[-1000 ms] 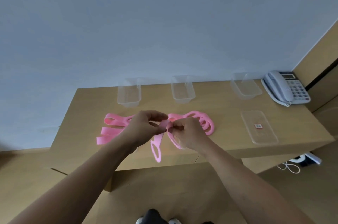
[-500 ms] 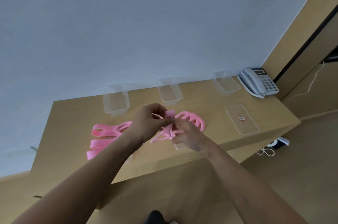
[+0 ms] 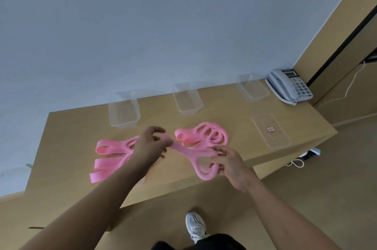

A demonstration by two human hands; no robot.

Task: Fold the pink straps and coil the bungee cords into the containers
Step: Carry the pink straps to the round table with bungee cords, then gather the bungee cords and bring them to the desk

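Pink, rubbery-looking strap (image 3: 189,152) is held over the near edge of the table (image 3: 71,131), on the person's side of the middle container (image 3: 187,99). The left hand (image 3: 151,145) pinches one end with curled fingers and the right hand (image 3: 230,165) grips the looped end. The hands are apart, with the band drawn between them.

The risk, as I judge it, is that the springy band slips from one pinch and flicks open, undoing the fold, or drops past the table edge to the floor. The loops hang loose at the right hand, so they could also snag the right pile (image 3: 202,134) of straps, which lies between the hands and the middle container. The left pile (image 3: 111,153) lies left of that container and nearer the person.

Three clear tubs stand along the far side: the left container (image 3: 124,111), the middle container and the right container (image 3: 253,88). All three look empty. A flat clear lid (image 3: 271,130) lies right of the middle container, nearer the person. I cannot pick out any bungee cord.
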